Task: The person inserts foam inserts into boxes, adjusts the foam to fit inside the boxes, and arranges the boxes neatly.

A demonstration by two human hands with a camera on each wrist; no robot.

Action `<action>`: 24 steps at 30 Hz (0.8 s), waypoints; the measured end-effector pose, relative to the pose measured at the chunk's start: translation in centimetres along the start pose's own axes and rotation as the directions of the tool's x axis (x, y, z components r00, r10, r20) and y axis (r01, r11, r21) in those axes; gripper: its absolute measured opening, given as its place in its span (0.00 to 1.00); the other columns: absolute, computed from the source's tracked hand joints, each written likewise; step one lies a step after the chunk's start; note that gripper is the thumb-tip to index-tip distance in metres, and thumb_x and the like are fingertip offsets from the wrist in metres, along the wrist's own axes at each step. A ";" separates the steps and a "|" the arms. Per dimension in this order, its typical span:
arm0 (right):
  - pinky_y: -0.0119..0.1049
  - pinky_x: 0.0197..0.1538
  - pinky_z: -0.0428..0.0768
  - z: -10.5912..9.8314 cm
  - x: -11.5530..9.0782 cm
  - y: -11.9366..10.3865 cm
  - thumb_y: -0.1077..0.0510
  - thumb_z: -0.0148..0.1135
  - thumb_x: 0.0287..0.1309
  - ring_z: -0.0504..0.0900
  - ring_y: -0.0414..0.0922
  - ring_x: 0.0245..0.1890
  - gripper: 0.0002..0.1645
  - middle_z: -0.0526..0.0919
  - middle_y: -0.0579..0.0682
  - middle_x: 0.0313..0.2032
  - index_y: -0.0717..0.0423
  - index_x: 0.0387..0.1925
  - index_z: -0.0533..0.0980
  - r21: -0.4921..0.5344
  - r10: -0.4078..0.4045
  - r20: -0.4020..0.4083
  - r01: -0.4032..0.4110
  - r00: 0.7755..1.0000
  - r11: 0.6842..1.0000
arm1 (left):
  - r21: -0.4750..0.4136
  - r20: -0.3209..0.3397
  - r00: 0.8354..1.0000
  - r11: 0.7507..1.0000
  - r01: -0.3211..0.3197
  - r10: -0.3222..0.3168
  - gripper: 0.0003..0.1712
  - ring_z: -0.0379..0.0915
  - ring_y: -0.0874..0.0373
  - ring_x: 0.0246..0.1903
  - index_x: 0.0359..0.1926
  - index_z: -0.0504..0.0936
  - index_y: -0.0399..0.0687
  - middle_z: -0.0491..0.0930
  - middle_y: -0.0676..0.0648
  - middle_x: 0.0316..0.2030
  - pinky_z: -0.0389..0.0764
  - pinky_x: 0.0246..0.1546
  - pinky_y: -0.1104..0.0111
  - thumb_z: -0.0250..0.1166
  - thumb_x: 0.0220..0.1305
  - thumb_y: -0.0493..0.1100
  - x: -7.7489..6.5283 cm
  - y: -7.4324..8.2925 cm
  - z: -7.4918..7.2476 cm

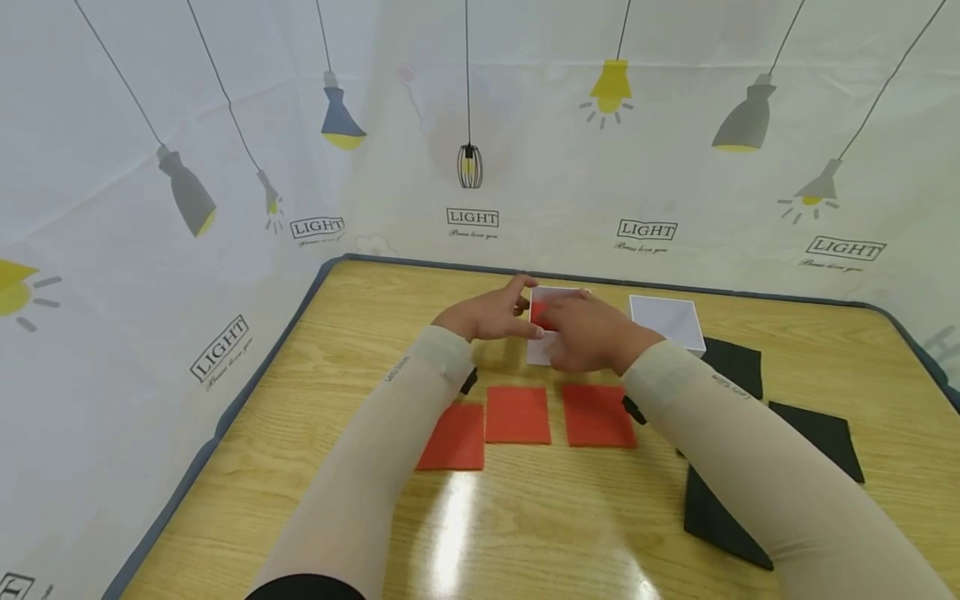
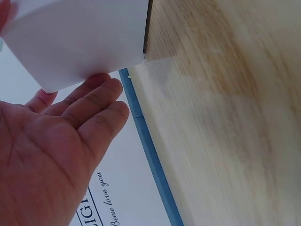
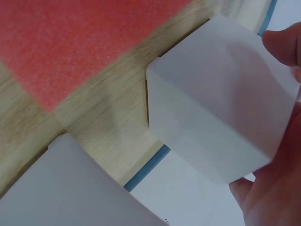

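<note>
Both hands are at an open-topped white box [image 1: 542, 350] near the table's far edge; a red felt square [image 1: 537, 313] shows inside it. My left hand [image 1: 486, 317] is at the box's left side. In the left wrist view, its extended fingers [image 2: 96, 101] touch the white wall. From the right, my right hand [image 1: 588, 332] reaches over the rim with fingers down at the red felt. In the right wrist view, its thumb [image 3: 282, 44] lies along one outer wall and a fingertip shows by another; the remaining fingertips are hidden.
A second white box [image 1: 666, 323] stands to the right. Three red felt squares [image 1: 517, 415] lie in front of the hands. Black squares [image 1: 821, 437] lie on the right, partly under my right forearm. A printed curtain [image 1: 540, 167] rises behind the dark-edged table [image 1: 555, 517].
</note>
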State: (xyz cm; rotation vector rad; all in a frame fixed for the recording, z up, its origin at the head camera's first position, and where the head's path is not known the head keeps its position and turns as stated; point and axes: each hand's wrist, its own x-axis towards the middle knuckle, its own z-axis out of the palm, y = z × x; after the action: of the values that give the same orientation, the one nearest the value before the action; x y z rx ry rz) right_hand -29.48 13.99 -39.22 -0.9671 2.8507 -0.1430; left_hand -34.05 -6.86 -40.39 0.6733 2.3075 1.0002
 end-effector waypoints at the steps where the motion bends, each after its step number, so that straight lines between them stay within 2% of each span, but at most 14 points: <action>1: 0.60 0.79 0.58 -0.1 -0.1 0.1 0.54 0.64 0.58 0.73 0.54 0.71 0.24 0.87 0.49 0.55 0.55 0.57 0.82 0.017 -0.006 -0.010 0.006 1.000 1.000 | 0.001 0.001 1.000 1.000 0.000 0.000 0.51 0.57 0.43 0.79 0.81 0.48 0.56 0.63 0.37 0.77 0.64 0.77 0.52 0.69 0.68 0.55 -0.1 0.0 0.0; 4: 0.59 0.78 0.62 -0.4 -0.5 0.1 0.55 0.65 0.58 0.70 0.55 0.74 0.28 0.84 0.52 0.63 0.56 0.61 0.79 0.072 -0.006 -0.028 0.008 1.000 0.997 | 0.005 0.004 1.000 1.000 0.001 -0.001 0.51 0.57 0.43 0.79 0.81 0.47 0.57 0.63 0.38 0.78 0.64 0.77 0.52 0.69 0.69 0.55 -0.1 0.1 0.0; 7: 0.58 0.76 0.66 -0.4 -1.2 0.1 0.52 0.68 0.59 0.62 0.56 0.79 0.37 0.74 0.53 0.73 0.55 0.70 0.74 0.121 0.008 -0.022 -0.005 1.000 0.993 | 0.010 0.003 1.000 1.000 0.002 -0.003 0.50 0.57 0.43 0.79 0.81 0.47 0.57 0.63 0.38 0.78 0.64 0.77 0.52 0.69 0.69 0.54 0.0 0.1 0.0; 10: 0.56 0.74 0.71 -0.3 -1.8 0.3 0.50 0.69 0.60 0.58 0.56 0.81 0.44 0.66 0.52 0.78 0.54 0.76 0.68 0.155 0.007 -0.033 -0.002 0.999 0.988 | 0.013 -0.001 1.000 1.000 0.001 -0.001 0.50 0.57 0.43 0.79 0.80 0.48 0.57 0.63 0.38 0.77 0.64 0.77 0.52 0.69 0.69 0.54 0.0 0.1 0.1; 12: 0.57 0.73 0.72 -0.2 -2.2 0.4 0.48 0.71 0.62 0.59 0.56 0.81 0.48 0.65 0.52 0.79 0.54 0.79 0.64 0.174 0.000 -0.051 0.009 0.999 0.985 | 0.016 -0.005 1.000 1.000 0.000 0.000 0.49 0.58 0.43 0.79 0.80 0.48 0.57 0.64 0.39 0.77 0.64 0.77 0.52 0.68 0.69 0.54 0.0 0.1 0.1; 14: 0.57 0.72 0.73 -0.4 -2.7 0.5 0.47 0.71 0.63 0.65 0.56 0.78 0.50 0.65 0.51 0.79 0.52 0.81 0.61 0.199 0.000 -0.066 0.013 0.998 0.980 | 0.018 -0.009 1.000 1.000 -0.002 0.002 0.49 0.58 0.43 0.79 0.80 0.48 0.57 0.65 0.39 0.76 0.65 0.76 0.52 0.68 0.69 0.54 0.0 0.1 0.1; 18: 0.58 0.69 0.76 -0.7 -3.5 0.6 0.45 0.73 0.63 0.73 0.55 0.73 0.54 0.69 0.49 0.77 0.46 0.83 0.57 0.241 -0.002 -0.074 0.020 0.997 0.970 | 0.019 -0.007 1.000 1.000 0.002 -0.002 0.49 0.58 0.44 0.79 0.80 0.48 0.58 0.64 0.40 0.77 0.64 0.76 0.52 0.68 0.69 0.53 -0.1 0.2 0.1; 24: 0.58 0.68 0.77 -0.8 -4.9 0.4 0.45 0.76 0.60 0.74 0.54 0.71 0.55 0.71 0.50 0.75 0.44 0.82 0.58 0.259 -0.035 -0.131 0.068 0.991 0.963 | 0.017 -0.006 1.000 1.000 0.020 -0.020 0.50 0.57 0.44 0.79 0.81 0.47 0.58 0.63 0.39 0.78 0.63 0.77 0.51 0.69 0.69 0.54 -0.1 0.3 0.1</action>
State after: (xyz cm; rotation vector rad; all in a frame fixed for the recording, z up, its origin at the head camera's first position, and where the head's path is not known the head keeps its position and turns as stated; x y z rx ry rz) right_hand -25.96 17.35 -38.01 -1.0074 2.8186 -0.5928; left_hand -33.80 -6.66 -40.20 0.6535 2.3257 0.9749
